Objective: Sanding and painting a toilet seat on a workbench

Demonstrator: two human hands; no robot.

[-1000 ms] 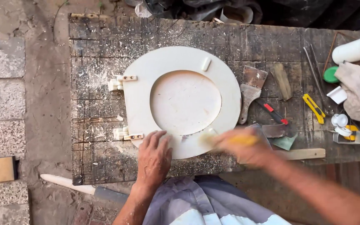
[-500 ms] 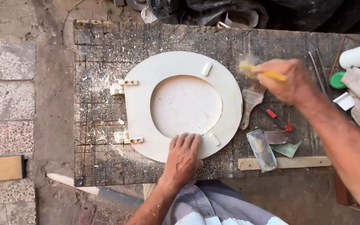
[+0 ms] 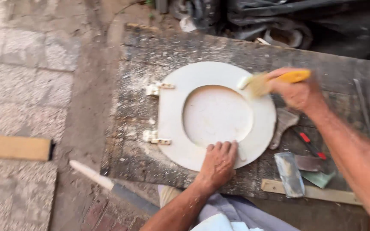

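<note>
Lying flat, the cream toilet seat (image 3: 216, 114) is dusty; right hand (image 3: 298, 92) grip pinches a brush (image 3: 275, 80).

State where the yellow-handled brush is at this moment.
In the head view, the yellow-handled brush is in the right hand, its bristles over the upper right rim of the white toilet seat, above the paint scraper.
</note>
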